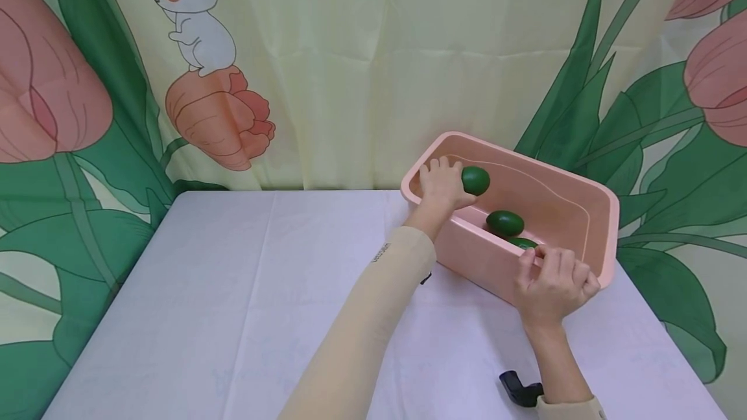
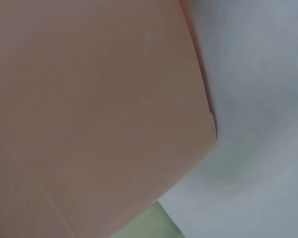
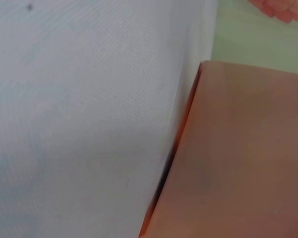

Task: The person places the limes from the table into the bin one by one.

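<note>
A pink plastic bin [image 1: 473, 258] stands angled at the right of the table. In the head view my left hand [image 1: 443, 185] reaches over its left end and holds a dark green, oval, avocado-like fruit [image 1: 475, 181] inside the rim. Below, a second green fruit [image 1: 505, 223] lies in the bin, and a third one [image 1: 522, 243] is partly hidden by the near wall. My right hand [image 1: 554, 284] grips the near rim toward the right corner, fingers curled over it. Both wrist views show only the bin's outer wall [image 2: 104, 109], with neither hand visible there.
A white cloth covers the table [image 1: 233, 303]. Behind it hangs a printed curtain [image 1: 362, 70], close to the bin's far side. A black curved piece [image 1: 521, 389] sits beside the right wrist.
</note>
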A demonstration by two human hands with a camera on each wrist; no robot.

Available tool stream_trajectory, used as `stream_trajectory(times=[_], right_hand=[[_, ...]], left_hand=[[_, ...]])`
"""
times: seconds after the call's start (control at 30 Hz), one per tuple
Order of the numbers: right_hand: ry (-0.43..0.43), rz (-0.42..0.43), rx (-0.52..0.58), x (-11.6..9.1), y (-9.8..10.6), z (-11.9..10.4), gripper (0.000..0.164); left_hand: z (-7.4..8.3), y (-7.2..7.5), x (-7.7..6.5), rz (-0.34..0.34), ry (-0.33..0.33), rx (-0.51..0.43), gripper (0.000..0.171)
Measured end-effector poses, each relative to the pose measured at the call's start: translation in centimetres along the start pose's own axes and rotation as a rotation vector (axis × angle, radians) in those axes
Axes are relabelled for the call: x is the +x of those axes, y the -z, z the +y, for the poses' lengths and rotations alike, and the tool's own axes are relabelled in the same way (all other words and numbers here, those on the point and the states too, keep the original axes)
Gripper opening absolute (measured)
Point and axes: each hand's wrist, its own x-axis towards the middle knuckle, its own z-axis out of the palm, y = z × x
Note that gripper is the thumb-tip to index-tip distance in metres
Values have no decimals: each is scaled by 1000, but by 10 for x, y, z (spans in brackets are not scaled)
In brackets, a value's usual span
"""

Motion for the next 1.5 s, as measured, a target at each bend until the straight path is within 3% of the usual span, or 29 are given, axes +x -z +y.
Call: stream_trajectory(times=[1.13, 1.3, 1.5], right_hand=[[10, -6, 7, 1, -1, -2, 39], [10, -11, 2, 1, 0, -2, 39], [5, -13, -9, 0, 2, -1, 39]], left_hand=[[-4, 1, -2, 5, -8, -15, 63], [-4, 1, -3, 35, -26, -16, 63], [-3, 3, -5, 127, -89, -24, 60]])
